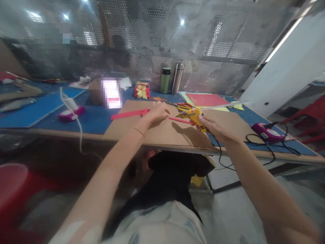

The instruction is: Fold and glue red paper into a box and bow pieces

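My right hand (212, 126) is wrapped round a yellow glue gun (195, 118), its nozzle pointing left over a cardboard sheet (165, 134). A clear glue stick (225, 105) juts from the back of the gun. Opposite it, my left hand (158, 112) is closed, fingertips pressed together on a red strip (128, 114) that shows to its left. A thinner red strip (180, 120) lies between my left fingertips and the glue gun. The exact grip of the left fingers is partly hidden. Beyond the hands lie pliers with red and yellow handles (185, 105).
A small red box with a yellow bow (142, 89), a green bottle (165, 81) and a steel flask (177, 79) stand at the back. Coloured paper (207, 99) lies behind the gun. Purple power blocks (266, 133) with cables sit on both sides. A lit screen (111, 93) is left.
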`<state>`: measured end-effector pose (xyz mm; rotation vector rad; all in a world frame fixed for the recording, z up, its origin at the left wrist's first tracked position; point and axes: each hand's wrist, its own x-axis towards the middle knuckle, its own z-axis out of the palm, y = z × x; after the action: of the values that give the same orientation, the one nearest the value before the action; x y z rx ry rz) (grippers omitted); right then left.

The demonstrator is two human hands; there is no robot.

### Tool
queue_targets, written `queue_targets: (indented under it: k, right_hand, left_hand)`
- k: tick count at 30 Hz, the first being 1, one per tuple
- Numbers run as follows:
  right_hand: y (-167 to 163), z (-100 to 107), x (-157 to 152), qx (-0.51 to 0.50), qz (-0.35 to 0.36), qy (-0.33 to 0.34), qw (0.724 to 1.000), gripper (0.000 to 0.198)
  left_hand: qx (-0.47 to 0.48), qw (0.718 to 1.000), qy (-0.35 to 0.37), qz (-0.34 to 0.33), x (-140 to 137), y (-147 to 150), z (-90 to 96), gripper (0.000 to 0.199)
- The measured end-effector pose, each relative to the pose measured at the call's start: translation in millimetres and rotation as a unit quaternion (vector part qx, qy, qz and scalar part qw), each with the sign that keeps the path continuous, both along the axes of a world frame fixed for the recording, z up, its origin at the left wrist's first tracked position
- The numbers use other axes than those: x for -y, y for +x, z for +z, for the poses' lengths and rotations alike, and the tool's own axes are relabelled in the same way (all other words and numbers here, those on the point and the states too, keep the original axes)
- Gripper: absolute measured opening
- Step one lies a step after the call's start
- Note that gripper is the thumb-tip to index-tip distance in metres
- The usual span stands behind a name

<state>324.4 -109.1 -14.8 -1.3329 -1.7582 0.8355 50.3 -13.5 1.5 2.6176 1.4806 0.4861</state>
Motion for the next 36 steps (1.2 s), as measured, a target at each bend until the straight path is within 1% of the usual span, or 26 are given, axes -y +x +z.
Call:
queue_targets:
  k: [4,8,10,12,13,15,16,18,20,22,23,26,28,32,36]
  right_hand:
    - [-13,-6,-11,-0.008,0.014,-0.016,1.000,0.074]
    - [-19,-11,-20,-0.012,0.015,-0.013,1.000,0.073]
    - [-20,-12,-26,-0.009,0.014,-0.011,1.000,0.071]
    - [-19,-12,-31,-0.004,0.013,-0.012,1.000,0.069]
    - [-18,-11,-33,-0.004,0.011,-0.014,1.000,0.068]
    - [-16,-9,-36,-0.012,0.002,-0.023,1.000,0.064]
    - [-14,-8,-37,-0.018,-0.003,-0.029,0.999,0.063]
    - [-12,-7,-38,-0.028,-0.009,-0.038,0.999,0.060]
    - [-11,-5,-38,-0.034,-0.008,-0.040,0.999,0.057]
    - [-11,-4,-39,-0.037,-0.003,-0.039,0.999,0.055]
    - [-11,-4,-39,-0.038,0.000,-0.040,0.998,0.055]
    - [-11,-2,-40,-0.033,0.013,-0.039,0.999,0.056]
    - [-11,-1,-41,-0.023,0.021,-0.035,0.999,0.060]
    - [-14,-1,-42,0.005,0.025,-0.026,0.999,0.067]
    - [-20,0,-43,0.013,0.032,-0.020,0.999,0.065]
  left_hand:
    - [-0.002,1.000,-0.004,0.007,-2,1,-3.9,0.031]
    - [0.029,0.999,0.013,0.032,-2,-2,3.6,0.038]
    - [0.047,0.998,0.022,0.036,6,-2,8.1,0.039]
    - [0.037,0.998,0.034,0.024,22,2,8.1,0.039]
    - [0.012,0.999,0.036,0.009,33,6,5.7,0.038]
    - [-0.061,0.997,0.054,0.008,57,18,-3.6,0.035]
    - [-0.086,0.995,0.058,0.013,69,25,-9.5,0.035]
    - [-0.105,0.993,0.047,0.021,88,39,-20.1,0.038]
    - [-0.100,0.993,0.036,0.046,98,51,-25.6,0.047]
    - [-0.094,0.993,0.017,0.073,99,61,-25.1,0.058]
    - [-0.092,0.992,0.003,0.082,98,64,-23.3,0.059]
    - [-0.086,0.991,-0.036,0.094,91,72,-17.0,0.047]
    - [-0.082,0.990,-0.051,0.098,88,74,-15.5,0.040]
    - [-0.078,0.991,-0.051,0.101,87,75,-19.0,0.037]
    - [-0.073,0.991,-0.036,0.103,88,73,-23.0,0.038]
